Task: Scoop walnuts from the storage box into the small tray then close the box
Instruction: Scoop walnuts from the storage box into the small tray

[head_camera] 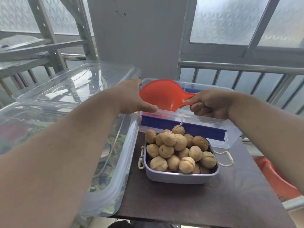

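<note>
A small grey metal tray [177, 177] stands on the dark table, heaped with walnuts [176, 148]. Behind it sits a clear plastic storage box [230, 142] with blue clip bars. My right hand [212, 104] grips the handle of a red scoop [162, 94], whose bowl hangs over the box's left part. My left hand [133, 97] holds the box's left rim, thumb along its near edge. A clear lid [74, 86] lies to the left on top of another box.
A large clear lidded box [115, 162] with patterned contents fills the left side of the table [181, 204]. A red stool [276, 180] stands at the lower right. A metal railing [246, 68], a wall and windows lie behind.
</note>
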`<state>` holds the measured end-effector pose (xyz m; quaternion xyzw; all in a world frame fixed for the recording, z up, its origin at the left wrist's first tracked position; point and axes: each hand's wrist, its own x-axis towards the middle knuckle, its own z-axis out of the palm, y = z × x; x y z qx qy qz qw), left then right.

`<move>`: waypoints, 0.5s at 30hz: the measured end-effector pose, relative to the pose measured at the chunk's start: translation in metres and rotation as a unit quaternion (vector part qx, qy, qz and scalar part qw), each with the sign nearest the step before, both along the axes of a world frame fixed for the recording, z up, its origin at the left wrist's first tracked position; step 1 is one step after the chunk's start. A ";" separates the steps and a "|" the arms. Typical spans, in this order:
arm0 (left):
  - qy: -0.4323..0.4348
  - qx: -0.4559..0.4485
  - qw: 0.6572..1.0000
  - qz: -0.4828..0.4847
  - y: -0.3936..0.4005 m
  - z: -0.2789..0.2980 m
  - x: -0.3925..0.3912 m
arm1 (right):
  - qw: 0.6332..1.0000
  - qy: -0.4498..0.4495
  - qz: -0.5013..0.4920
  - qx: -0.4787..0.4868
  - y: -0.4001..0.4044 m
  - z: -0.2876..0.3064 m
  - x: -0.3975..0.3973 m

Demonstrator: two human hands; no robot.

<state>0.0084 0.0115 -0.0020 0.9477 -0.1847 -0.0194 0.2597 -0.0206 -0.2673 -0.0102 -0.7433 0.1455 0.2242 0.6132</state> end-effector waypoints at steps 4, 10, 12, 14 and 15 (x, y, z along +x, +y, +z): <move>0.001 -0.075 0.997 -0.024 -0.004 0.004 0.000 | 0.998 -0.050 -0.019 0.034 0.001 0.019 -0.025; -0.038 -0.181 0.981 -0.062 -0.009 0.009 -0.005 | 0.993 -0.105 -0.046 0.037 -0.012 0.034 -0.079; -0.029 -0.200 0.975 -0.088 -0.010 0.010 -0.010 | 0.990 -0.116 -0.053 0.057 -0.018 0.033 -0.100; -0.020 -0.208 0.970 -0.122 -0.012 0.011 -0.015 | 0.986 -0.124 -0.064 0.091 -0.022 0.030 -0.121; -0.016 -0.209 0.968 -0.135 -0.013 0.011 -0.017 | 0.984 -0.133 -0.078 0.084 -0.021 0.029 -0.133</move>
